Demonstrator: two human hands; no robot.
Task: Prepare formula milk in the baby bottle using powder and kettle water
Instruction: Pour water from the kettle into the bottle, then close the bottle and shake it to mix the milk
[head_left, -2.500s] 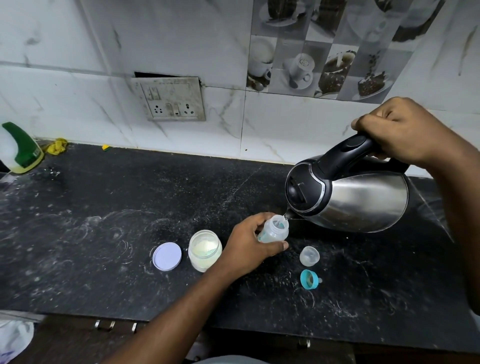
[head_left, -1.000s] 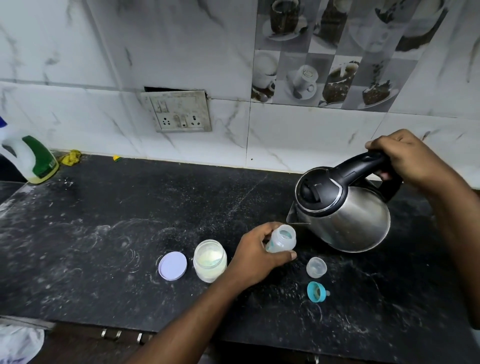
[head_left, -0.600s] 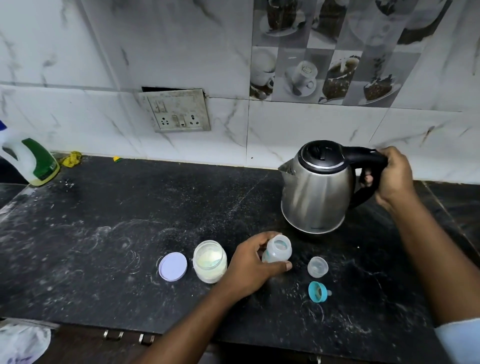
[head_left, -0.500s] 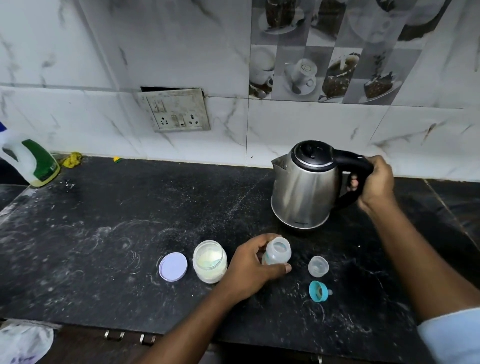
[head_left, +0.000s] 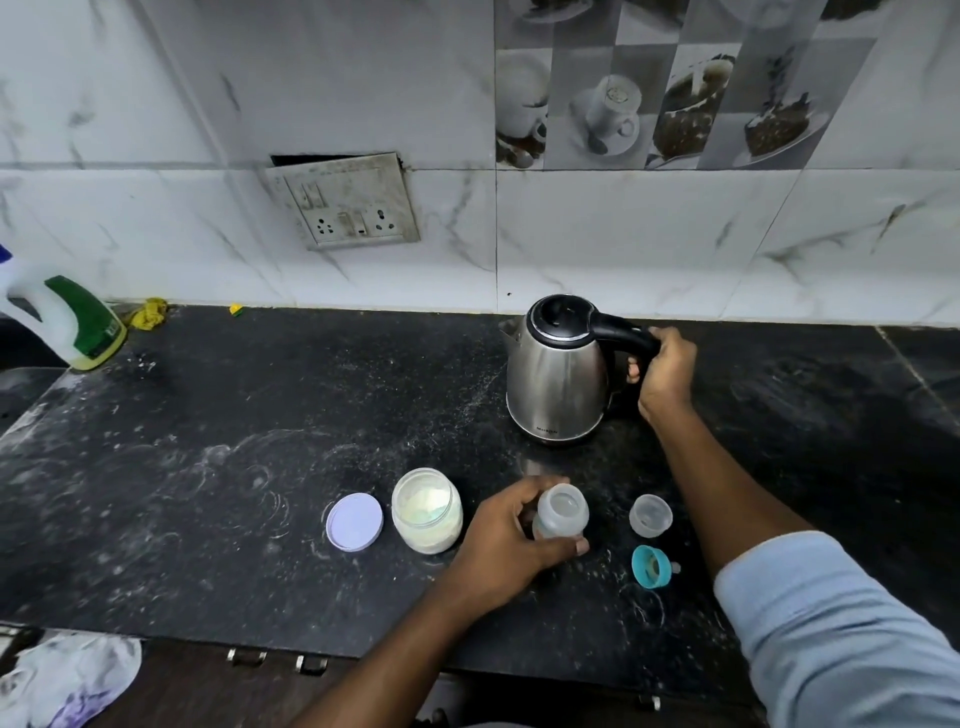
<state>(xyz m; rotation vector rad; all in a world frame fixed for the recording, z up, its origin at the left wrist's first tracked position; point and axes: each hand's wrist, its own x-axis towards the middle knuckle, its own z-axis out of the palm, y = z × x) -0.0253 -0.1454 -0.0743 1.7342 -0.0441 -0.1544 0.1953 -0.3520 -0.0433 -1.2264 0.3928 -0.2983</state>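
Kettle (head_left: 558, 382) behind bottle (head_left: 562, 519), jar (head_left: 427, 512) left

Black stone countertop (head_left: 208, 441), streaked with white powder and ring-shaped smears, set against a tiled wall. Toward the front edge, left to right: a lilac lid (head_left: 355, 521) lying flat; an open jar of pale powder (head_left: 427, 512) just beside it; the uncapped baby bottle (head_left: 561, 519), upright; a clear cap (head_left: 650, 515); and, nearer the edge, a teal screw ring (head_left: 649, 566). Behind these stands the steel kettle (head_left: 558, 384), upright. Far left rear: a white-and-green jug (head_left: 67, 322), a yellow rag (head_left: 148, 312) and a small yellow scrap (head_left: 236, 310).
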